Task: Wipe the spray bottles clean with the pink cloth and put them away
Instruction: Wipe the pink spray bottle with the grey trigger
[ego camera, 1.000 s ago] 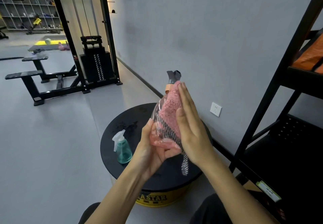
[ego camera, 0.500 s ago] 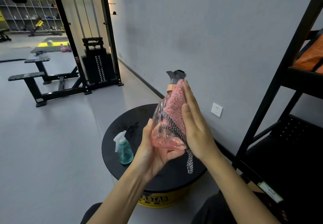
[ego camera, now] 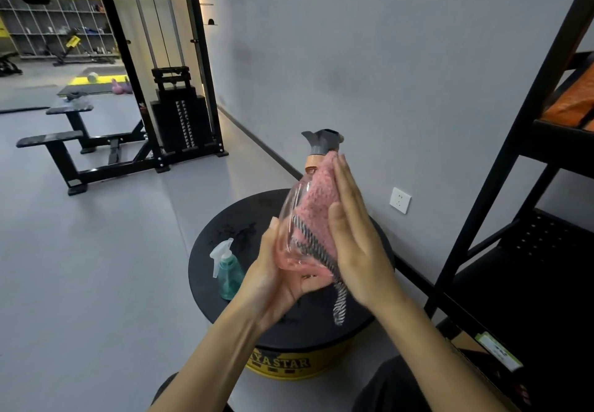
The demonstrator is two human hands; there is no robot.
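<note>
The clear pink spray bottle (ego camera: 294, 218) is held up in the air above the round black counter (ego camera: 221, 270), tilted, its grey nozzle (ego camera: 323, 140) uppermost. The left hand (ego camera: 273, 278) cups its base, fingers curled around the bottom. The right hand (ego camera: 356, 234) lies flat, fingers straight and together, pressing the pink cloth (ego camera: 319, 199) against the bottle's side; a striped edge dangles below. A teal spray bottle (ego camera: 228, 268) stands upright on the counter, left of the hands.
</note>
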